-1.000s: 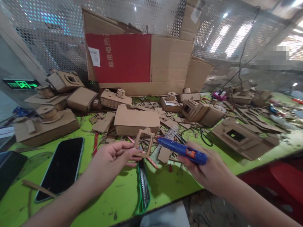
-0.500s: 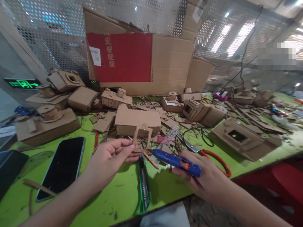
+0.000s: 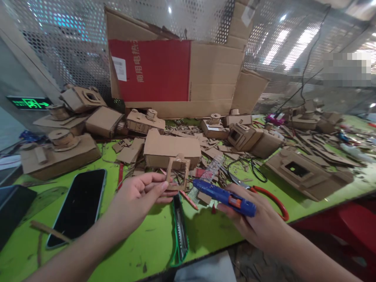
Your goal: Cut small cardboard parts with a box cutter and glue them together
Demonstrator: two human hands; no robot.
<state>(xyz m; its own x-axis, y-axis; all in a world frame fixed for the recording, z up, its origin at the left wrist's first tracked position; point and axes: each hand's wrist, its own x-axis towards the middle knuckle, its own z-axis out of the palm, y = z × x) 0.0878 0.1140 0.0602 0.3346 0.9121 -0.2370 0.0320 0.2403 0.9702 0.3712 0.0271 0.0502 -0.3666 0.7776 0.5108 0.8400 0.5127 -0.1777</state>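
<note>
My left hand [image 3: 143, 192] pinches the left side of a small rectangular cardboard frame [image 3: 187, 172] between thumb and fingers, holding it upright above the table. In my right hand [image 3: 252, 219] is a blue glue gun [image 3: 216, 192], its tip pointing left, close to the frame's lower right corner. Whether the tip touches the cardboard I cannot tell. Just behind the frame rests a plain cardboard camera body [image 3: 172, 148]. Below the hands lies a green box cutter [image 3: 179, 231], with a reddish pencil-like stick [image 3: 188, 200] near its top.
A phone [image 3: 78, 207] lies at left. Orange-handled scissors [image 3: 272, 199] and a clear ruler [image 3: 208, 174] are beyond the glue gun. Several cardboard cameras [image 3: 305, 172] and scraps cover the green table [image 3: 217, 231]. A big cardboard sheet [image 3: 216, 74] stands at the back.
The glue gun has moved slightly right and its tip is now a little away from the frame's lower edge. The left hand still holds the frame, now turned a bit more face-on.
</note>
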